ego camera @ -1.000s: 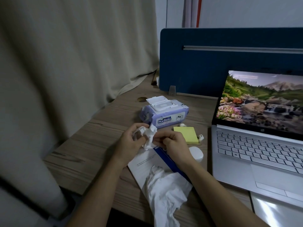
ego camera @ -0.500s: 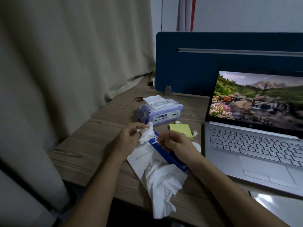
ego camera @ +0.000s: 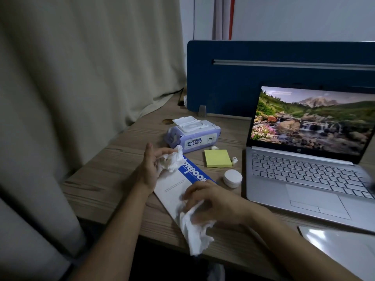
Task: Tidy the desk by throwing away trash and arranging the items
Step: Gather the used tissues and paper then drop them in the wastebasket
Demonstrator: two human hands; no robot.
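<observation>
My left hand [ego camera: 151, 169] holds a small crumpled white tissue [ego camera: 172, 159] above the far end of a white and blue notebook [ego camera: 176, 185]. My right hand [ego camera: 207, 199] lies on a larger crumpled white tissue [ego camera: 194, 234] at the desk's near edge, its fingers closing on the tissue's top. The big tissue hangs partly over the wooden desk [ego camera: 113, 171] edge and covers the notebook's near end.
A purple wet-wipe pack [ego camera: 192, 136] with its lid flipped up stands behind the notebook. Yellow sticky notes [ego camera: 217, 158], two white earbuds [ego camera: 234, 160] and a round white case [ego camera: 233, 178] lie beside an open laptop [ego camera: 304, 175]. A blue divider [ego camera: 263, 78] backs the desk; curtain at left.
My right hand has let go of the small tissue and dropped toward me onto the large tissue. The left hand keeps the small tissue.
</observation>
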